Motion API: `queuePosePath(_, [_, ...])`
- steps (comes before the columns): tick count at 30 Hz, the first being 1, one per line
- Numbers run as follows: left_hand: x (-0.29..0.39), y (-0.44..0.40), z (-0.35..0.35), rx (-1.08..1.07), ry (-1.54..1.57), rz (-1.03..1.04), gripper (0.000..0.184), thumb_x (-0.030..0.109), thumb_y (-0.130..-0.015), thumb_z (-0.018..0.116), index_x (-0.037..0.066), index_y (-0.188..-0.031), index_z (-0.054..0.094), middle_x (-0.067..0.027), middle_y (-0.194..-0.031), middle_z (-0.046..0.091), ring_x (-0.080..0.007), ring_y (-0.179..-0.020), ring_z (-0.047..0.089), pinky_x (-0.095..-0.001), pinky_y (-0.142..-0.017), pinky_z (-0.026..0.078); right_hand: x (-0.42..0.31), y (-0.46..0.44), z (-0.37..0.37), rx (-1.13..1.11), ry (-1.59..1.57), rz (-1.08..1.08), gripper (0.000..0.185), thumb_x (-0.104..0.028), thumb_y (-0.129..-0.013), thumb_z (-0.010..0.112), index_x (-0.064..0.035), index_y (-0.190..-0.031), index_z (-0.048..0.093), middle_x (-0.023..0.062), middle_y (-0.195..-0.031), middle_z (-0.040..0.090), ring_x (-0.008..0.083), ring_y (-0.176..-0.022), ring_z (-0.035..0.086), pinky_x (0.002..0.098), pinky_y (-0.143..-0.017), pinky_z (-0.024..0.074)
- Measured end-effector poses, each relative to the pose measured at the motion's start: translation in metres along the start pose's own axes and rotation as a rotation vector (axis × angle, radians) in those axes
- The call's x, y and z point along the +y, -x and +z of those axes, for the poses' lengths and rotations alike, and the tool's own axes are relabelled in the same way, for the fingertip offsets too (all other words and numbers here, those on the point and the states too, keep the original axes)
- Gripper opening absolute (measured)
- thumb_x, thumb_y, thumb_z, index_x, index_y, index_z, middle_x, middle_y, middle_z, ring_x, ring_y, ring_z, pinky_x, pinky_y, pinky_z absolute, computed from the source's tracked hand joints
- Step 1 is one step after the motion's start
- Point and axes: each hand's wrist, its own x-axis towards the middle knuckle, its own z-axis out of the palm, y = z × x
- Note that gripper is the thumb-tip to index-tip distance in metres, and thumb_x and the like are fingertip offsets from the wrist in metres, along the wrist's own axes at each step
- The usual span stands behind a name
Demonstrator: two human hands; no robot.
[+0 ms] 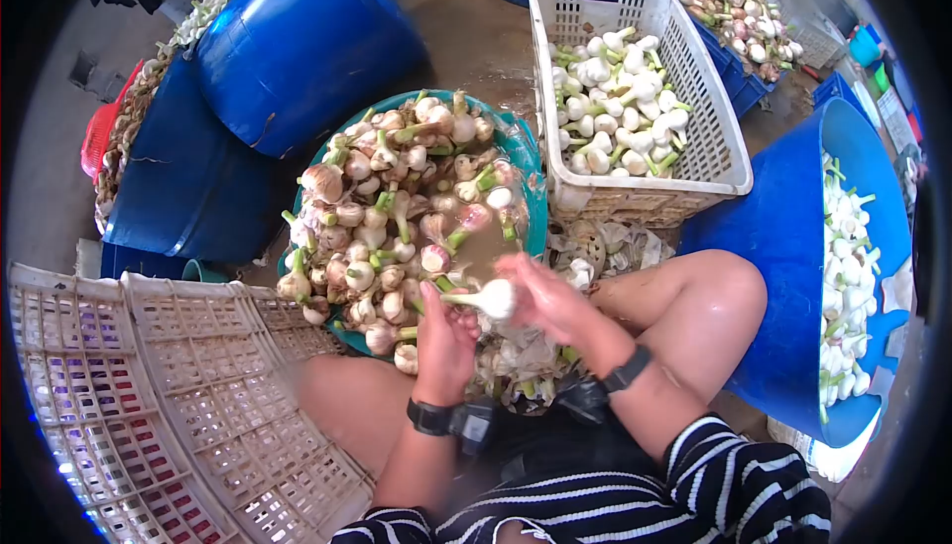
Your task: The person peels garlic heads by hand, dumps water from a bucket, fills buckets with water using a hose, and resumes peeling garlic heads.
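Note:
Between my two hands is a white, peeled garlic bulb (498,299), its green stem pointing left. My left hand (446,341) is closed round the stem end. My right hand (545,298) has its fingers against the bulb's right side. Just beyond them stands a round teal tub (535,209), heaped with unpeeled garlic (372,237) that has brownish skins and cut green stems, with some murky water at its right. Loose garlic skins (511,361) lie below my hands, between my legs.
A white crate (650,187) of peeled garlic stands at the upper right. Blue barrels (307,43) are at the upper left, and a blue barrel (764,276) with peeled garlic is at the right. A stained plastic crate (188,365) stands at the left.

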Motion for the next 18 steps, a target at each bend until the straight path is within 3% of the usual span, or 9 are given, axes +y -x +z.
queuePosePath(1, [-0.002, 0.002, 0.003, -0.030, -0.065, 0.115, 0.032, 0.040, -0.091, 0.046, 0.009, -0.090, 0.052, 0.0000, -0.068, 0.049, -0.0075, -0.052, 0.041, -0.0212, -0.044, 0.033, 0.011, -0.016, -0.005, -0.154, -0.255, 0.178, 0.053, -0.054, -0.089, 0.038, -0.0090, -0.114, 0.049, 0.0097, -0.098, 0.060, 0.0214, -0.084, 0.059, 0.0372, -0.059, 0.0486])
queuePosePath(3, [0.009, -0.001, -0.011, -0.071, -0.226, 0.170, 0.032, 0.039, -0.090, 0.047, 0.008, -0.094, 0.053, -0.0006, -0.068, 0.051, -0.0084, -0.052, 0.044, -0.0216, -0.046, 0.036, -0.008, -0.012, -0.011, -0.631, -0.720, -0.042, 0.066, -0.062, -0.085, 0.036, -0.0100, -0.123, 0.045, 0.0155, -0.108, 0.057, 0.0281, -0.092, 0.059, 0.0403, -0.067, 0.0508])
queuePosePath(5, [0.011, 0.003, -0.025, -0.087, -0.391, 0.220, 0.032, 0.037, -0.090, 0.049, 0.007, -0.098, 0.055, -0.0012, -0.068, 0.053, -0.0093, -0.052, 0.047, -0.0219, -0.048, 0.039, -0.070, 0.018, -0.002, -1.176, -0.742, -0.342, 0.077, -0.067, -0.082, 0.033, -0.0086, -0.133, 0.035, 0.0209, -0.123, 0.048, 0.0337, -0.103, 0.055, 0.0419, -0.082, 0.0486])
queuePosePath(7, [0.000, 0.012, -0.026, -0.312, -0.927, -0.188, 0.031, 0.029, -0.089, 0.050, 0.005, -0.108, 0.055, -0.0095, -0.076, 0.062, -0.0169, -0.060, 0.058, -0.0283, -0.058, 0.046, -0.078, -0.009, -0.003, -0.692, -0.728, -0.437, 0.085, -0.065, -0.080, 0.041, -0.0045, -0.137, 0.023, 0.0227, -0.136, 0.033, 0.0366, -0.124, 0.034, 0.0461, -0.106, 0.0223])
queuePosePath(9, [-0.016, 0.006, -0.038, -0.549, -1.694, 0.120, 0.037, 0.027, -0.088, 0.049, 0.004, -0.116, 0.050, -0.0198, -0.076, 0.062, -0.0241, -0.068, 0.063, -0.0342, -0.058, 0.048, -0.049, -0.094, -0.009, 0.157, -0.164, -0.264, 0.077, -0.058, -0.082, 0.047, 0.0011, -0.130, 0.036, 0.0236, -0.131, 0.040, 0.0342, -0.119, 0.042, 0.0427, -0.101, 0.0309])
queuePosePath(12, [-0.021, -0.001, -0.043, -0.477, -1.644, 0.109, 0.034, 0.027, -0.084, 0.052, 0.004, -0.109, 0.056, -0.0210, -0.086, 0.061, -0.0351, -0.081, 0.060, -0.0381, -0.071, 0.047, 0.068, -0.282, -0.085, 0.664, 0.464, -0.170, 0.047, -0.034, -0.083, 0.057, -0.0001, -0.115, 0.051, 0.0144, -0.112, 0.058, 0.0269, -0.103, 0.056, 0.0353, -0.083, 0.0427])
queuePosePath(15, [0.000, -0.010, -0.042, -0.187, -1.305, 0.144, 0.032, 0.022, -0.083, 0.057, 0.002, -0.108, 0.057, -0.0143, -0.082, 0.062, -0.0222, -0.072, 0.060, -0.0310, -0.068, 0.047, 0.050, -0.240, -0.055, 0.671, 0.833, -0.259, 0.048, -0.040, -0.089, 0.039, 0.0030, -0.092, 0.061, 0.0240, -0.094, 0.061, 0.0361, -0.089, 0.059, 0.0403, -0.075, 0.0455])
queuePosePath(16, [-0.004, -0.037, -0.072, -0.154, -1.229, 0.214, 0.033, 0.014, -0.088, 0.051, 0.001, -0.118, 0.049, -0.0054, -0.096, 0.058, -0.0140, -0.074, 0.058, -0.0259, -0.059, 0.047, 0.043, -0.221, -0.050, 0.628, 0.981, -0.322, 0.052, -0.041, -0.091, 0.034, 0.0025, -0.087, 0.062, 0.0248, -0.090, 0.061, 0.0387, -0.087, 0.058, 0.0422, -0.074, 0.0454])
queuePosePath(18, [0.020, -0.035, -0.035, 0.065, -0.818, 0.152, 0.041, 0.031, -0.092, 0.044, 0.004, -0.123, 0.044, -0.0082, -0.103, 0.056, -0.0145, -0.071, 0.057, -0.0218, -0.055, 0.045, 0.031, -0.176, -0.028, 0.419, 0.845, -0.333, 0.051, -0.036, -0.094, 0.029, 0.0004, -0.085, 0.063, 0.0226, -0.087, 0.062, 0.0381, -0.084, 0.059, 0.0424, -0.073, 0.0461])
